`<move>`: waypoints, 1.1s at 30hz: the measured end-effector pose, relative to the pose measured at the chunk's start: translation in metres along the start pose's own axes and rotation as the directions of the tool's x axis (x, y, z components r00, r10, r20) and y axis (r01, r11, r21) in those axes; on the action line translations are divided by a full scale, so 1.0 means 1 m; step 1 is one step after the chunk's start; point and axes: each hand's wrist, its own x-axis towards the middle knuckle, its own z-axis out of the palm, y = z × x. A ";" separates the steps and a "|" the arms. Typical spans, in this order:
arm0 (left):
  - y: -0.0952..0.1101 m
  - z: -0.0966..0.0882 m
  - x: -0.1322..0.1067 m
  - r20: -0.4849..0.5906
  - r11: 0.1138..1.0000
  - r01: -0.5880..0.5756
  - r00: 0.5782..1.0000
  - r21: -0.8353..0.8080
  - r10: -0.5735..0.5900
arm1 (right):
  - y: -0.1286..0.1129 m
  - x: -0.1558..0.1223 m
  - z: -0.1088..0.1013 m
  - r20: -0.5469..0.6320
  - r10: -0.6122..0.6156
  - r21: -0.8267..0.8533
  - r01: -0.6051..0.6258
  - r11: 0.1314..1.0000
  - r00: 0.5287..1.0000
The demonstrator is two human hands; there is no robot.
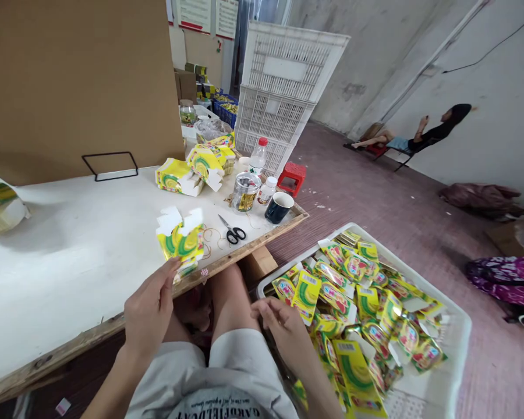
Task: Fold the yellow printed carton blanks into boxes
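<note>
My left hand (151, 299) is closed at the table's front edge, thumb and fingers pinching the near end of a yellow-green carton (181, 240). The carton's white end flaps stand open at the far side. My right hand (283, 326) hovers over my lap at the left rim of a white plastic crate (460, 349). Its fingers are loosely bent and somewhat apart, with nothing visible in them. Yellow cartons and shiny packets (336, 291) lie jumbled in the crate.
Black-handled scissors (234, 234) and rubber bands (212, 235) lie on the white table (82, 244). Behind them stand a dark mug (279, 208), a clear jar (246, 192), a red-capped bottle (258, 156) and stacked flat cartons (174, 176). A person (436, 131) sits by the wall.
</note>
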 end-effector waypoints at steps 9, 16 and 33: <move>0.042 0.022 -0.036 0.196 0.702 -0.329 0.808 -0.631 0.555 | -0.003 0.000 0.016 -0.076 0.188 0.536 -0.118 0.836 0.979; 0.058 0.027 -0.043 0.417 0.429 0.383 0.909 -0.818 -0.017 | 0.006 -0.005 0.013 -0.126 0.188 0.491 -0.103 0.865 0.974; 0.080 0.031 -0.026 0.836 -0.087 0.834 0.532 -0.544 -0.133 | 0.001 -0.020 0.033 -0.067 0.104 0.324 -0.077 0.943 0.992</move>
